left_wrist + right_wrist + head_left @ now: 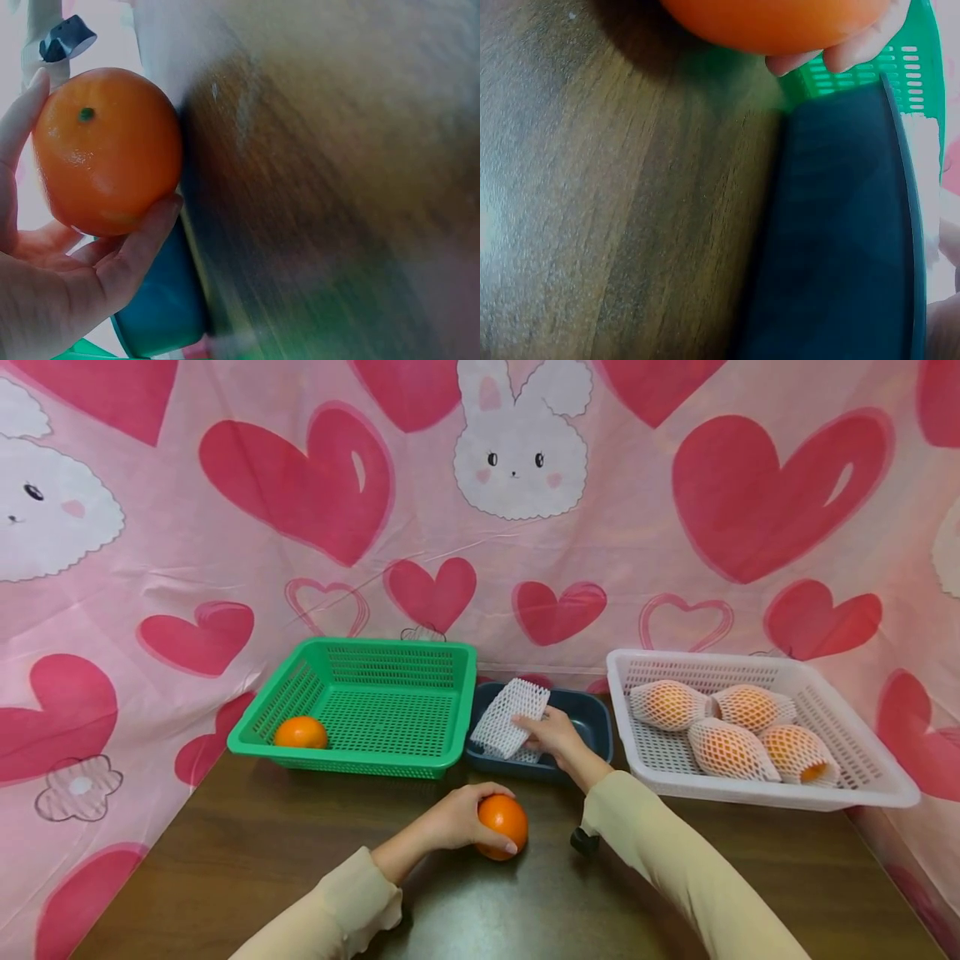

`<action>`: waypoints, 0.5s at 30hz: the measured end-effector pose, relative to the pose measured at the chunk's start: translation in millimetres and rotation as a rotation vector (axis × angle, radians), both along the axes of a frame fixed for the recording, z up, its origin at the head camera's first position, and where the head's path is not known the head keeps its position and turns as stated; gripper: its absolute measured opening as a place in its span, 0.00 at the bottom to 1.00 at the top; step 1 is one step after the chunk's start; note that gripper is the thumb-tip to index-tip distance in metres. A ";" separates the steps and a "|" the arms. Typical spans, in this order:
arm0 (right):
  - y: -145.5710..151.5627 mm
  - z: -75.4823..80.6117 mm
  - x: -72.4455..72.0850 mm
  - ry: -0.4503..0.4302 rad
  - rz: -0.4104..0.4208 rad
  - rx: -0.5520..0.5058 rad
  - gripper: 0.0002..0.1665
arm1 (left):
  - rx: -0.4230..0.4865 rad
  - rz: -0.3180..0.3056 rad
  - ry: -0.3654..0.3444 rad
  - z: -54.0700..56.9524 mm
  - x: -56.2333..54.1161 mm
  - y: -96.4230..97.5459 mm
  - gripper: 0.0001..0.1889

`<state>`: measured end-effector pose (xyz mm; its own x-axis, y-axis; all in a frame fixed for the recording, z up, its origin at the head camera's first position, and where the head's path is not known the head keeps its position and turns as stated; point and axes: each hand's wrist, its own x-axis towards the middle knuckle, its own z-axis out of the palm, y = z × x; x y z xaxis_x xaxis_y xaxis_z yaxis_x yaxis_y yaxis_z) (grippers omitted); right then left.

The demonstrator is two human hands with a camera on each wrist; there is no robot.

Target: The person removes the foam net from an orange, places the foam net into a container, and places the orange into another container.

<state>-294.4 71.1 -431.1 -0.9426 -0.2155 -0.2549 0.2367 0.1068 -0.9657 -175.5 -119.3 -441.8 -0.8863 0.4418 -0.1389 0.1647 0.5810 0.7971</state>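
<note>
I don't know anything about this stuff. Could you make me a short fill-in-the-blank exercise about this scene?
1. The left hand grips an orange, while the right hand holds a foam net coloured ____.
2. The basket holding a second orange is coloured ____.
3. The number of net-wrapped fruits in the white basket is ____.
4. The dark blue tray sits ____ the two baskets.

Missing words: white; green; four; between.

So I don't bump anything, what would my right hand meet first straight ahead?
Beyond the foam net your right hand holds, probably the right side of the green basket, or the left rim of the blue basin if the hand's low; height is unclear.
</note>
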 end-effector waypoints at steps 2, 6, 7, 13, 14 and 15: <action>1.3 0.1 -0.3 -0.010 0.010 -0.022 0.31 | -0.003 -0.001 -0.002 0.6 0.0 0.2 0.31; 5.0 1.8 -0.2 -0.020 0.017 -0.026 0.44 | -0.008 -0.004 0.008 1.9 0.1 0.4 0.31; 6.0 2.3 -0.2 -0.018 0.012 -0.001 0.49 | -0.008 -0.005 0.011 2.3 0.3 0.4 0.31; 10.7 2.7 1.0 0.097 -0.058 0.266 0.59 | -0.007 -0.009 0.017 1.9 0.6 0.2 0.32; 11.2 2.5 1.3 0.131 -0.061 0.300 0.57 | -0.007 -0.010 0.017 1.8 0.5 0.3 0.32; 11.8 2.5 1.8 0.162 -0.061 0.328 0.55 | -0.006 -0.011 0.020 1.7 0.4 0.3 0.32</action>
<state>-292.7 83.0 -428.6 -0.9849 -0.0896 -0.1479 0.0992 0.4072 -0.9079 -175.0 -119.0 -440.1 -0.8841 0.4505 -0.1239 0.1867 0.5837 0.7902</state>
